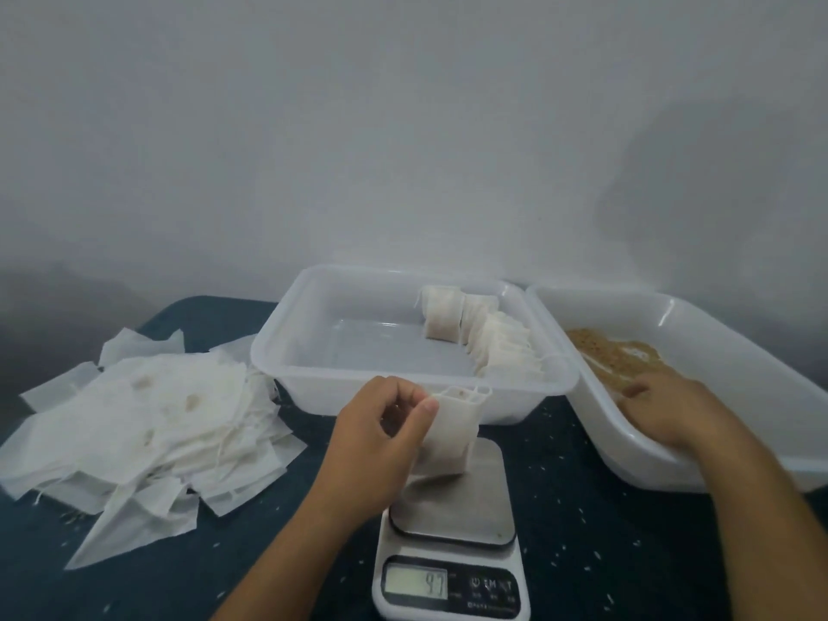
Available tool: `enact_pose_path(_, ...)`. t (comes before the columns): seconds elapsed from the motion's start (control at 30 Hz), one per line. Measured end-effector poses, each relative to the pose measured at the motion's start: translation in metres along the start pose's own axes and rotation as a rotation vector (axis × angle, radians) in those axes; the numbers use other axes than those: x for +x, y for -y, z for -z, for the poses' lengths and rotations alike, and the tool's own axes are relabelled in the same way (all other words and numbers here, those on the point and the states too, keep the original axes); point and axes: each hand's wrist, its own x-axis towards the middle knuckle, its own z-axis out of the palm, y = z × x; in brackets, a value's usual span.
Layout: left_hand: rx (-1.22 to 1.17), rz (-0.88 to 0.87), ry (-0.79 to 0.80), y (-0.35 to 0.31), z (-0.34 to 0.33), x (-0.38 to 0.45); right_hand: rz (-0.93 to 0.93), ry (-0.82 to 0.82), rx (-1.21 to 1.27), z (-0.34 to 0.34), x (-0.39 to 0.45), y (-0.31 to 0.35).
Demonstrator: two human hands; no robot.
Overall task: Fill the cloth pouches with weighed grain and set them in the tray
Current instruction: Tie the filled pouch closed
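My left hand [381, 434] pinches the open mouth of a white cloth pouch [450, 430], which stands upright on the steel plate of a small kitchen scale [452, 522]. The display reads 97. My right hand [667, 407] reaches into the white bin of brown grain [614, 356] at the right, fingers down in the grain; whether it holds any is hidden. Behind the scale sits a white tray [286, 351] with several filled pouches [493, 338] lined along its right side.
A heap of flat empty pouches [148, 423] covers the left of the dark table [573, 499]. Loose grains are scattered over the table around the scale. A pale wall rises directly behind the tray and the grain bin.
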Motion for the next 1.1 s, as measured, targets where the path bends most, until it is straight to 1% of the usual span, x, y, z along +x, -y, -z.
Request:
enact_pose_path(0.07,0.008,-0.007,-0.001,0.001,-0.001,-0.001,-0.008,0.004,0.011,0.004,-0.006,0.005)
enact_pose_path(0.1,0.006,-0.009,-0.002,0.002,-0.001,-0.001,0.007,-0.022,0.02,0.008,-0.012,0.008)
enact_pose_path(0.13,0.003,-0.011,-0.006,0.002,-0.002,0.0,0.039,-0.083,0.042,0.013,-0.019,0.013)
enact_pose_path(0.17,0.003,-0.017,-0.013,0.002,-0.002,-0.001,0.104,-0.17,0.079,0.02,-0.028,0.019)
enact_pose_path(0.2,0.005,-0.024,-0.021,0.003,-0.003,0.0,0.211,-0.256,0.127,0.029,-0.037,0.026)
enact_pose_path(0.23,0.008,-0.028,-0.029,0.003,-0.004,0.0,0.343,-0.299,0.187,0.038,-0.05,0.035)
enact_pose_path(0.27,0.014,-0.032,-0.034,0.004,-0.005,0.0,0.478,-0.286,0.248,0.048,-0.064,0.046)
enact_pose_path(0.33,0.019,-0.045,-0.049,0.005,-0.006,-0.001,0.708,-0.164,0.317,0.061,-0.089,0.068)
enact_pose_path(0.4,0.012,-0.055,-0.066,0.006,-0.007,-0.001,0.871,-0.078,0.266,0.065,-0.103,0.085)
enact_pose_path(0.43,0.012,-0.057,-0.07,0.006,-0.007,-0.001,0.92,-0.061,0.205,0.062,-0.106,0.091)
enact_pose_path(0.5,0.019,-0.065,-0.077,0.007,-0.007,0.0,0.947,-0.034,0.103,0.052,-0.107,0.1)
enact_pose_path(0.6,0.025,-0.076,-0.085,0.009,-0.007,0.0,0.939,-0.019,0.053,0.033,-0.099,0.114)
enact_pose_path(0.67,0.029,-0.092,-0.08,0.009,-0.008,0.0,0.986,-0.015,0.066,0.024,-0.092,0.122)
enact_pose_path(0.83,0.005,-0.108,-0.084,0.008,-0.013,-0.001,1.053,0.057,0.166,0.013,-0.077,0.129)
enact_pose_path(0.87,-0.046,-0.091,-0.062,0.008,-0.014,-0.001,1.059,0.063,0.21,0.014,-0.076,0.127)
enact_pose_path(0.93,-0.246,-0.018,0.039,0.01,-0.014,0.0,1.06,0.052,0.302,0.021,-0.073,0.119)
enact_pose_path(1.03,-0.519,0.179,0.22,0.01,-0.022,0.001,1.016,-0.008,0.461,0.035,-0.066,0.102)
enact_pose_path(1.1,-0.6,0.283,0.279,0.002,-0.036,0.004,0.969,-0.052,0.602,0.042,-0.06,0.09)
